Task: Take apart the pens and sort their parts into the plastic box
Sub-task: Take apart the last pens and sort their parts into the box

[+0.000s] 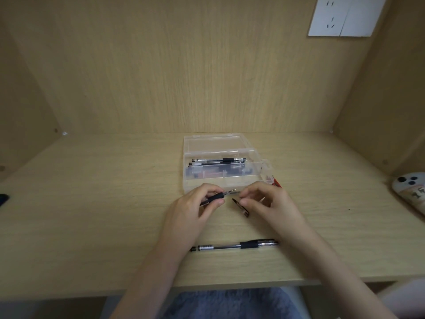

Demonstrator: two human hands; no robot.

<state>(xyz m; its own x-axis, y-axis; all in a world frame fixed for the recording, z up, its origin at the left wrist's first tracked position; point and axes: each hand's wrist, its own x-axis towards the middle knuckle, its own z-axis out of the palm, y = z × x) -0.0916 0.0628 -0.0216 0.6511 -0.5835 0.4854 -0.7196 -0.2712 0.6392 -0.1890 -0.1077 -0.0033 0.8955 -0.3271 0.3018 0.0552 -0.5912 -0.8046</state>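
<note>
Left hand (195, 204): fingers curled and clamped round a pen barrel (213, 198) at its black rubber grip; thumb on top, fingertips beneath; the barrel lies roughly level, tip end toward the right hand, with a thin pale point projecting past the grip.

Right hand (271, 203): fingers bent inward, thumb and forefinger drawn together just beside the barrel's tip; whether they pinch the tip or some small part cannot be told; the 2 hands are near each other but apart, both low over the tabletop (103, 215) just in front of the box.

Cap (240, 207): dark, with a clip, slanted, beside the right thumb; lying on the tabletop or held, cannot be told.

Plastic box (187, 178): clear, open, at mid-tabletop toward the back panel, just beyond the hands; lid (216, 143) folded back flat behind it; dividers show along the front wall; the long rear compartment holds at least 2 pens (218, 160) with clear barrels and black grips, lying left to right; dark and reddish pieces show blurred through the front wall.

Whole pen (236, 245): 1, assembled, clear barrel, black grip, lying crosswise near the front edge between the forearms.

Red item (276, 182): at the box's right front corner, partly hidden by the right hand.

Phone (411, 187): at the right edge; wall socket (345, 17): white, upper right.
</note>
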